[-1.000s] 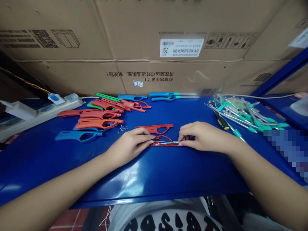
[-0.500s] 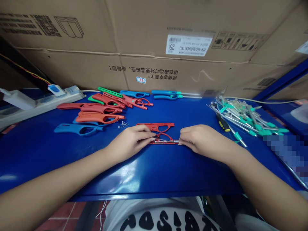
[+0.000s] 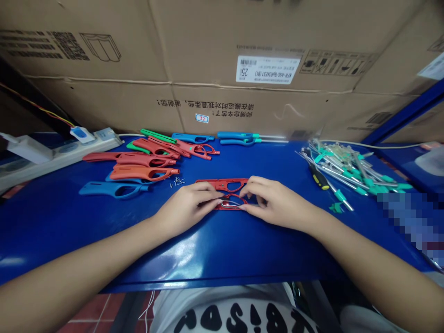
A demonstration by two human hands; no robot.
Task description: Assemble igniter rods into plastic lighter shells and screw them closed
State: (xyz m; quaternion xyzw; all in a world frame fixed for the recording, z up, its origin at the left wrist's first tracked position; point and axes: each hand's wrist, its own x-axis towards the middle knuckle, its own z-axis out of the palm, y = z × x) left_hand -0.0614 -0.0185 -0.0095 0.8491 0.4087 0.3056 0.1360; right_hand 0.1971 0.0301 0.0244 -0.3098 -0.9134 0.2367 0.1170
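Observation:
A red lighter handle half [image 3: 219, 208] lies inner side up on the blue table, with thin wires [image 3: 231, 203] and a small dark part in it. My left hand [image 3: 189, 203] covers its left end, thumb and fingertips closed on it at the dark part. Over its right end, my right hand [image 3: 274, 201] curls its fingers, the thumb and index finger at the wires and the trigger loop. The metal tube end is mostly hidden by this hand. A second red handle half [image 3: 224, 185] lies just behind.
Red, orange, green and blue handle shells [image 3: 138, 172] are piled on the left, beside tiny metal pins [image 3: 177, 181]. Blue lighters [image 3: 239, 138] lie at the back. To the right are metal tubes with green ends [image 3: 354, 171] and a screwdriver [image 3: 317, 176]. A power strip [image 3: 62, 157] stands left, cardboard [image 3: 208, 55] behind.
My right hand has moved left from the tube end to the wires and trigger loop, closer to my left hand. A small green piece now shows beside the screwdriver. My left hand stays put.

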